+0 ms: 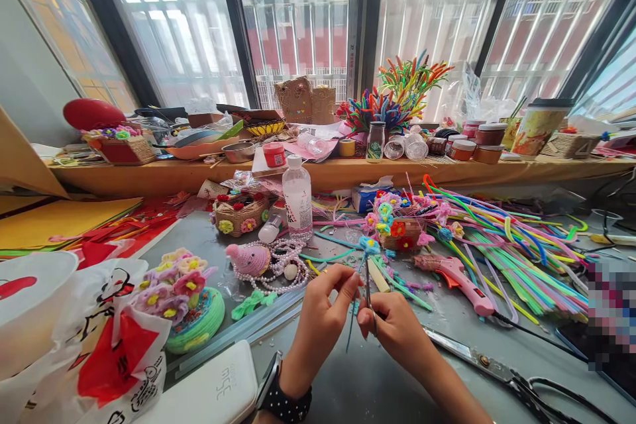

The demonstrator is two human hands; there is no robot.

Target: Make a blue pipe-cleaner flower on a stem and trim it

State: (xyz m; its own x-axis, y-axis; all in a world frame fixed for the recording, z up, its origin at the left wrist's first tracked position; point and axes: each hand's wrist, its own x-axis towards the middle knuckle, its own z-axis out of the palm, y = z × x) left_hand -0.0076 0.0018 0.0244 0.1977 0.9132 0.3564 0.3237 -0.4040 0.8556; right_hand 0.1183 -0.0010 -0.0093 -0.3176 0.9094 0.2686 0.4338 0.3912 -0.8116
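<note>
My left hand [325, 311] and my right hand [392, 328] meet over the grey table, both pinched on the thin stem of a small blue pipe-cleaner flower [369, 245]. The flower head stands upright just above my fingers. A loose teal strand [351, 331] hangs down between my hands. A dark watch sits on my left wrist. A pink glue gun [454, 275] lies just right of my right hand, and black scissors [497, 371] lie along my right forearm.
A heap of coloured pipe cleaners [517, 245] fills the right side. Flower baskets [397, 228], a clear bottle [297, 202], a pink crocheted figure with pearl beads [251, 258], a white box [209, 391] and plastic bags [74, 331] crowd the left. The window ledge [322, 172] holds jars and cups.
</note>
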